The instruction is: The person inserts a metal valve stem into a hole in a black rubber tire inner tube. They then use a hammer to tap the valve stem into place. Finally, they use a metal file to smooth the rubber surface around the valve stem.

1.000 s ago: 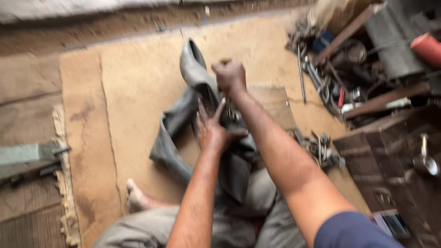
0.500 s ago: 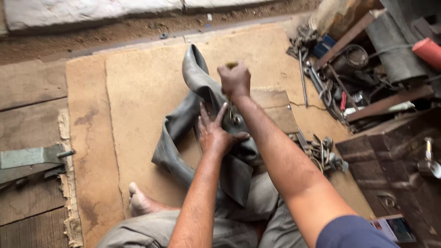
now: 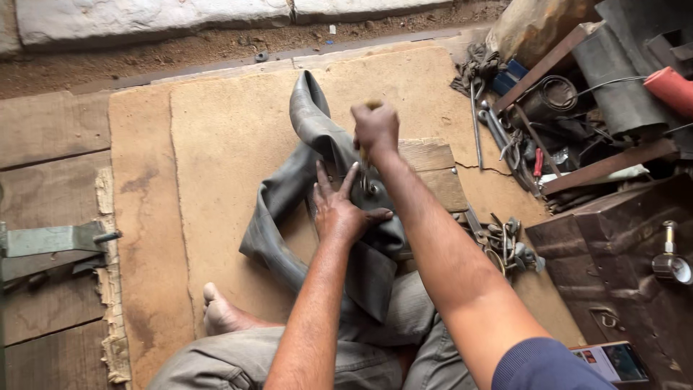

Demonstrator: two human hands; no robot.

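A grey rubber inner tube (image 3: pixel 289 198) lies folded on a brown board (image 3: pixel 216 144), draped over a small wooden block (image 3: pixel 433 170). My left hand (image 3: pixel 341 209) presses flat on the tube with fingers spread, beside its metal valve (image 3: pixel 370 189). My right hand (image 3: pixel 375 128) is closed in a fist around a small tool with a yellowish handle, held upright right above the valve. My bare foot (image 3: pixel 220 314) rests on the board near the tube's lower loop.
A heap of wrenches and metal tools (image 3: pixel 505 137) lies at the right, with more small parts (image 3: pixel 505 242) near a dark wooden box (image 3: pixel 621 267). A red cylinder (image 3: pixel 668 87) sits upper right. A phone (image 3: pixel 610 361) lies bottom right. A metal bracket (image 3: pixel 50 242) is at left.
The view has shifted slightly. Both hands stay on the tube; my right fist has stayed over the valve, with only small movement.
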